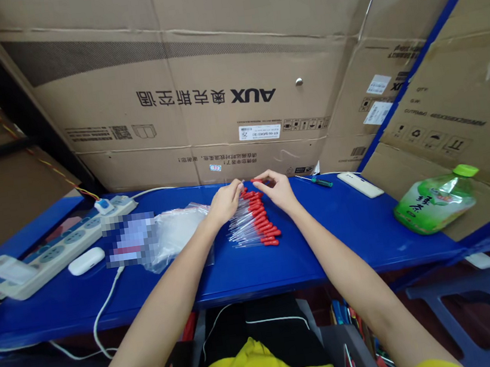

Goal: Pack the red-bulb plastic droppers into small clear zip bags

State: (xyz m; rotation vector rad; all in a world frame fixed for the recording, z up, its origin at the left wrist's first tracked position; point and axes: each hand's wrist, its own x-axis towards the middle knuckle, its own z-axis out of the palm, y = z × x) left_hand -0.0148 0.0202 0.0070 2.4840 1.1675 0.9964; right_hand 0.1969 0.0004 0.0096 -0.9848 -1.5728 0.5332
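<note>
A row of several clear thin tubes with red caps (257, 224) lies on the blue table (256, 266), just in front of both hands. My left hand (225, 201) and my right hand (276, 189) meet above the far end of the row. Together they pinch one red-capped tube (253, 180) between their fingertips. A pile of clear plastic bags (175, 235) lies to the left of the tubes, beside my left forearm.
A white power strip (55, 250), a white earbud case (86, 260) and a white cable lie at the left. A screwdriver (321, 182), a white flat device (360, 184) and a green bottle on its side (437, 200) are at the right. Cardboard walls stand behind.
</note>
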